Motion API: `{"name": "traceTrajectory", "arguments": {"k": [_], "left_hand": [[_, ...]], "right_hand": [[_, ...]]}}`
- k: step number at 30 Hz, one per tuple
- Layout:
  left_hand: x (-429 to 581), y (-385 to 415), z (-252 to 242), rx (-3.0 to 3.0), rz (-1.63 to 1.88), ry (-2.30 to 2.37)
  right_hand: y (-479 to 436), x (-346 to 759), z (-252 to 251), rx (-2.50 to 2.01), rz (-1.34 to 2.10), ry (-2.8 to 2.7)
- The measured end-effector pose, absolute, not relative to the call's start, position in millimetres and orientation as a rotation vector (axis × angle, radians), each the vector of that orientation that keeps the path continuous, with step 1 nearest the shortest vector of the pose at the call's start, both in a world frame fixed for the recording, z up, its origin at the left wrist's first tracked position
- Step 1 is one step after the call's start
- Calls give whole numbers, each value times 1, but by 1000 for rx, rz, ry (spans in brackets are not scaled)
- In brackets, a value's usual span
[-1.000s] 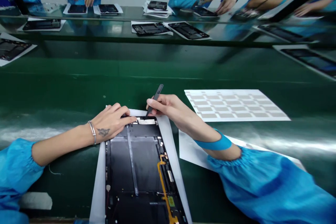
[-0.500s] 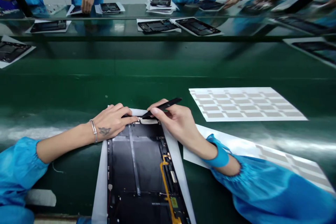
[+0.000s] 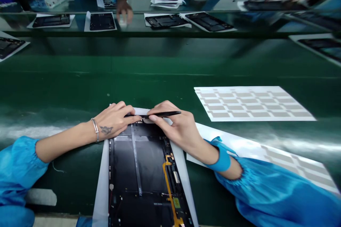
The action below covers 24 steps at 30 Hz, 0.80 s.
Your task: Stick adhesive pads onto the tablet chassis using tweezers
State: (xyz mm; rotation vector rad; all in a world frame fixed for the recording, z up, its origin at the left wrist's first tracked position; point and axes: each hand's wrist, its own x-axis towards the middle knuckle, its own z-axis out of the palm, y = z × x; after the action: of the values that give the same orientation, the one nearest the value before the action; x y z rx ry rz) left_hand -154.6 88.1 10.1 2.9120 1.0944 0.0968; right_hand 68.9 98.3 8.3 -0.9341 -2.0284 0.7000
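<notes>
An opened black tablet shell [image 3: 144,170] lies on a white sheet [image 3: 102,184] on the green belt, with an orange flex cable [image 3: 168,181] along its right side. My left hand [image 3: 114,120] rests on the shell's top left corner, fingers curled and pressing down. My right hand [image 3: 176,124] is closed on black tweezers [image 3: 160,114], held nearly flat along the shell's top edge, tips pointing left toward my left fingertips. What the tips touch is hidden.
A white sticker sheet with several grey labels [image 3: 253,103] lies to the right, another sheet [image 3: 279,156] under my right sleeve. Across the belt, more tablet shells [image 3: 102,21] lie on a raised shelf, where other people in blue coats work; one hand [image 3: 124,10] reaches down.
My right hand has tipped the tweezers from upright to nearly flat and lowered over the shell's top edge. My left hand has stayed put. A co-worker set another shell on the far shelf.
</notes>
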Motion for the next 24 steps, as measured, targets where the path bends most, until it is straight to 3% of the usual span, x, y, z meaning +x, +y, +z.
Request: {"name": "traceTrajectory", "arguments": {"k": [15,24], "left_hand": [[-150,91,12,2959,140,973],[-137,92,10,3057,178,994]], "right_hand": [[94,75,7,-1048,826,-1935],[92,110,-7,-1336,1099,-1363]]}}
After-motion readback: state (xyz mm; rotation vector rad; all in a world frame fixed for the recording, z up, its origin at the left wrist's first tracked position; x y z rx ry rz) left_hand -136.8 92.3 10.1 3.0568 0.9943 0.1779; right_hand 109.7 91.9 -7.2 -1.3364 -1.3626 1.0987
